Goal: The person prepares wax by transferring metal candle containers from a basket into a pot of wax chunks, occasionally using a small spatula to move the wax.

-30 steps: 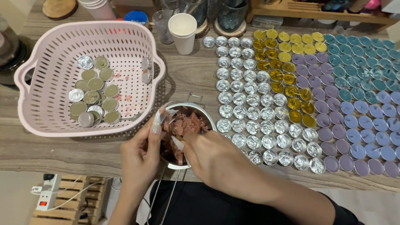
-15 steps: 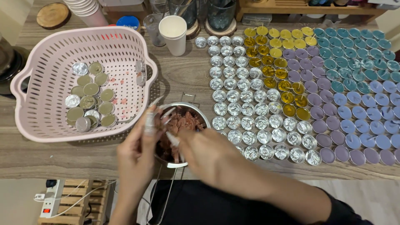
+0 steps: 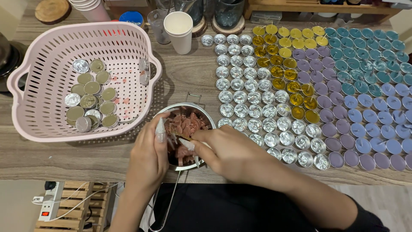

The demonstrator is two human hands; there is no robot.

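A small metal pot (image 3: 194,108) with a long handle stands at the table's near edge, filled with pinkish-brown wax pieces (image 3: 189,124). My left hand (image 3: 148,159) rests at the pot's left rim, fingers curled around a small piece I cannot make out. My right hand (image 3: 234,157) reaches across the pot from the right, pinching a small dark bit over the wax between thumb and forefinger. Both hands have long pale nails.
A pink perforated basket (image 3: 47,51) at left holds several tealight cups. To the right lie rows of silver (image 3: 249,90), yellow (image 3: 287,64), purple (image 3: 343,129) and teal (image 3: 365,51) tealights. A white paper cup (image 3: 178,26) and glass jars stand at the back. A power strip (image 3: 49,199) lies below.
My hands stay over the pot; the fingers shifted slightly as they work a small piece above the wax. The view shifted a little.
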